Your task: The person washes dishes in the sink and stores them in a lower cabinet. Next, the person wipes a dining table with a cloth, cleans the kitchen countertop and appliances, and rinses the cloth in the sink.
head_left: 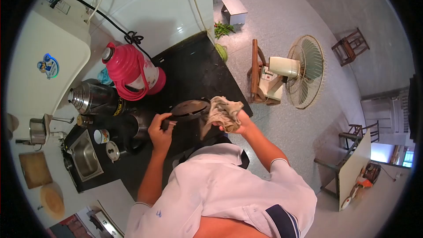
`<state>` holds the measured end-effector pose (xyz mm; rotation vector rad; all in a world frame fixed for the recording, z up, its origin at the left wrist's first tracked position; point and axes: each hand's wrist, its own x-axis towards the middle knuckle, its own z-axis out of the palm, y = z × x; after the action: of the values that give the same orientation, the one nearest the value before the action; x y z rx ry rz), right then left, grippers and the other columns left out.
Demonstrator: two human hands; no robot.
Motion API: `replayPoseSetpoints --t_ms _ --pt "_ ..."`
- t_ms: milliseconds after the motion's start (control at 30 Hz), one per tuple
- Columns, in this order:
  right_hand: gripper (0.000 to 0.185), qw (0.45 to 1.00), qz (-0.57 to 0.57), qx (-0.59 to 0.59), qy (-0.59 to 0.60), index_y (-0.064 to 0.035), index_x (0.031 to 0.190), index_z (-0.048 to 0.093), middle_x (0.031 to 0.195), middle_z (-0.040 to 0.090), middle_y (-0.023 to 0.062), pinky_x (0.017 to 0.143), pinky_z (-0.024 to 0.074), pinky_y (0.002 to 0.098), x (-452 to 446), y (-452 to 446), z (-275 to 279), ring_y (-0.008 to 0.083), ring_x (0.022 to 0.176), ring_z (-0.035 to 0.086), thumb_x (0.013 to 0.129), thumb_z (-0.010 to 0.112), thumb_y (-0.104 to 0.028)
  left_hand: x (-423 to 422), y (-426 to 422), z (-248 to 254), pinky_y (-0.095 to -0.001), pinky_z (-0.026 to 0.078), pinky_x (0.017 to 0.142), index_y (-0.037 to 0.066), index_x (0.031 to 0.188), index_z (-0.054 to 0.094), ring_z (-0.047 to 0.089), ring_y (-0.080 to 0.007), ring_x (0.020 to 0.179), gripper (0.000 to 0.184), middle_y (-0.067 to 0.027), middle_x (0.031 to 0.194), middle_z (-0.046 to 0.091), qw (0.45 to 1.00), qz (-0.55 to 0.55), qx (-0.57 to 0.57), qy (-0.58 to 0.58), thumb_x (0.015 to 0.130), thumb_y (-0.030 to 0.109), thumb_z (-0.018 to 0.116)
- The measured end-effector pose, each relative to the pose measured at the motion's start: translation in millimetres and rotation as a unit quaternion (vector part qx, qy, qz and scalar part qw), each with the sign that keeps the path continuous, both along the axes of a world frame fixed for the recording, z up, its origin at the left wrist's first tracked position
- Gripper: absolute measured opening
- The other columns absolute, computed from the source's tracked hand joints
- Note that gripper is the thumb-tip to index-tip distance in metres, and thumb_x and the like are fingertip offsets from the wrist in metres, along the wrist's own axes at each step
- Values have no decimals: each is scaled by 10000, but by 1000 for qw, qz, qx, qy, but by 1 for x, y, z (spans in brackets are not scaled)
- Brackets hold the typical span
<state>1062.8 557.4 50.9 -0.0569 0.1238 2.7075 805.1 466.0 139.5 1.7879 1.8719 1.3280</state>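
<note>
Over the black counter, my left hand [161,128] is closed on the dark handle of a round dark pan or lid [189,108], which is tilted. On its right side, my right hand [241,123] grips a crumpled, stained beige cloth [224,113]. The cloth lies against or just beside the right rim of the round piece; exact contact is hard to tell. Part of the cloth hangs down toward the white shirt. Some fingers of my right hand are hidden behind the cloth.
A pink thermos [132,72], a steel flask [94,98], a white cup [102,136] and a lidded pot [113,150] stand left on the black counter [187,68], near a steel sink [86,156]. A fan [286,70] on a wooden chair stands right of the counter.
</note>
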Motion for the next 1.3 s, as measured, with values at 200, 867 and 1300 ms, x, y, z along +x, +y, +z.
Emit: replayPoseSetpoints --t_ms 200,867,1300 --pt "321 713 -235 352 -559 -70 1179 530 1126 601 148 820 514 387 7 11 -44 331 1006 612 910 511 -244 6 -40 -6 -303 550 752 -37 949 581 622 -163 799 143 -85 910 591 970 90 -43 -223 816 -76 615" --pt "527 88 -187 730 -651 -139 1213 548 1335 449 121 993 359 480 -39 144 -121 376 1256 382 712 689 -218 21 -98 -5 -232 504 698 -5 888 599 544 -75 730 181 -17 825 566 935 257 -120 -212 760 -71 708" --pt "649 200 -22 839 -506 -150 1286 505 1389 408 134 1090 215 543 -33 -76 -76 363 1329 317 692 730 -282 -7 -117 -15 -205 439 676 9 862 597 515 -70 720 216 2 808 564 927 298 -99 -206 736 22 772"
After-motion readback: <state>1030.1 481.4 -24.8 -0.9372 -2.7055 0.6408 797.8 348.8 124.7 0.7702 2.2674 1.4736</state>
